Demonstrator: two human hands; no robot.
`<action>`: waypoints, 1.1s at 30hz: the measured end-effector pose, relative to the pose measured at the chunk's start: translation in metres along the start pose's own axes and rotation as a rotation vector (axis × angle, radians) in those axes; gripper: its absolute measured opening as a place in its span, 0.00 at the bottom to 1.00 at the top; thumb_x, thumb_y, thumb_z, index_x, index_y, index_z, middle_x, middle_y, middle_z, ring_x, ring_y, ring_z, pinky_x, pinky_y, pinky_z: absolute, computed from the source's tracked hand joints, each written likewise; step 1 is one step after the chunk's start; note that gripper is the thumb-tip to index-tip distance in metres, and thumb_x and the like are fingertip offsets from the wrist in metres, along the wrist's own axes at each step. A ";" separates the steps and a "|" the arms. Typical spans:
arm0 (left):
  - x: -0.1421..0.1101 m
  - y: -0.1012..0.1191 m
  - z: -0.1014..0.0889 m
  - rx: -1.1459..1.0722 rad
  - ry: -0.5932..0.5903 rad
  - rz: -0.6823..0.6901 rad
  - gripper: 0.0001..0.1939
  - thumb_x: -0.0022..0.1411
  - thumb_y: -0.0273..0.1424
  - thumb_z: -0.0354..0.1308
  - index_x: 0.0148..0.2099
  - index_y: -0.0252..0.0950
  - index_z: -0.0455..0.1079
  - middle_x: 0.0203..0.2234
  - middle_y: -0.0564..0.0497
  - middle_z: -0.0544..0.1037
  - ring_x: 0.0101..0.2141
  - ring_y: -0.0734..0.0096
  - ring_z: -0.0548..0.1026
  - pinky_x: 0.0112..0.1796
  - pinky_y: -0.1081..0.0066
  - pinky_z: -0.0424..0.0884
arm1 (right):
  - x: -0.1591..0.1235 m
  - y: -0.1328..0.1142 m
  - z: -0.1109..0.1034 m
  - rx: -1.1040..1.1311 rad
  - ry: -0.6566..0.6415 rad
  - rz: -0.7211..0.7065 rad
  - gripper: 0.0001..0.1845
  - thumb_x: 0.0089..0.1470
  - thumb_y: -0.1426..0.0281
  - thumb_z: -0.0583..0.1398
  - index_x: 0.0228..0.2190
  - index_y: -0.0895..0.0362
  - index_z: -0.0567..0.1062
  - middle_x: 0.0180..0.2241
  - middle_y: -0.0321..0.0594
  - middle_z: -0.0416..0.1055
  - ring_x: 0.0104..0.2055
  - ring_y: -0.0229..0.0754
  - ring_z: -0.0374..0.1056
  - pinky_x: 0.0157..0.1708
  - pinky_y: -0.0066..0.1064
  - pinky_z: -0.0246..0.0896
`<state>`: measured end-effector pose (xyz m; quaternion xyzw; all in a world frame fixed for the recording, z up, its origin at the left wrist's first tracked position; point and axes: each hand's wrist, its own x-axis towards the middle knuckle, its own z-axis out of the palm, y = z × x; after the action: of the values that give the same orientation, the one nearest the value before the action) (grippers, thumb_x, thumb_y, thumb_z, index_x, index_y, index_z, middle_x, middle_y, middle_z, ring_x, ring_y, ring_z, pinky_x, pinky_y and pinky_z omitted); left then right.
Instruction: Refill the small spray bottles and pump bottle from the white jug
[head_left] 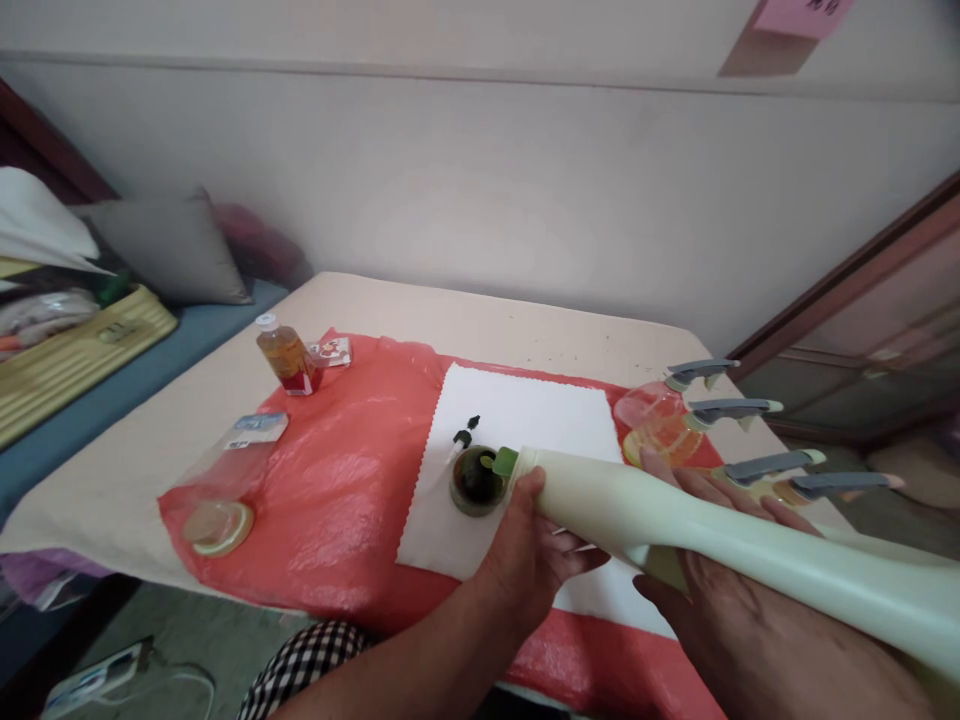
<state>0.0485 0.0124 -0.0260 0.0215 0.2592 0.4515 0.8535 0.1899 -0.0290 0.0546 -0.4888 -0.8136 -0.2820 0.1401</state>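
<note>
A pale green plastic jug lies tipped toward the left, its long handle-like part running off to the lower right. My left hand grips it by the neck, thumb on the rim and fingers underneath. Around its body, partly hidden behind it, my right hand holds it from below. A darker green flap sticks out of its mouth, over the edge of a small round glass jar with dark contents. Beside the jar, a black-topped dropper lies on a white cloth.
Red plastic sheeting covers part of the table. A bottle of amber liquid, a clear bag and a lidded round container stand left. Several clear bottles with grey lever tops stand right.
</note>
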 end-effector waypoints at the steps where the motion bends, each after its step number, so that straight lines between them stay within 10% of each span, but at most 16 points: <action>1: 0.000 0.000 0.000 0.000 0.000 0.002 0.36 0.53 0.51 0.62 0.57 0.31 0.69 0.54 0.35 0.73 0.49 0.47 0.73 0.48 0.54 0.69 | 0.000 0.001 0.000 -0.016 -0.018 -0.011 0.41 0.56 0.76 0.45 0.69 0.63 0.39 0.53 0.61 0.72 0.53 0.69 0.69 0.50 0.63 0.65; 33: 0.002 -0.001 -0.002 -0.007 -0.024 0.005 0.31 0.58 0.50 0.58 0.54 0.31 0.71 0.45 0.38 0.77 0.41 0.53 0.75 0.40 0.59 0.72 | 0.003 0.001 -0.003 -0.090 -0.057 -0.095 0.27 0.62 0.71 0.46 0.58 0.57 0.72 0.52 0.56 0.73 0.53 0.66 0.69 0.53 0.63 0.61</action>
<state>0.0496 0.0129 -0.0286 0.0245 0.2475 0.4545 0.8553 0.1887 -0.0282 0.0588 -0.4632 -0.8261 -0.3106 0.0814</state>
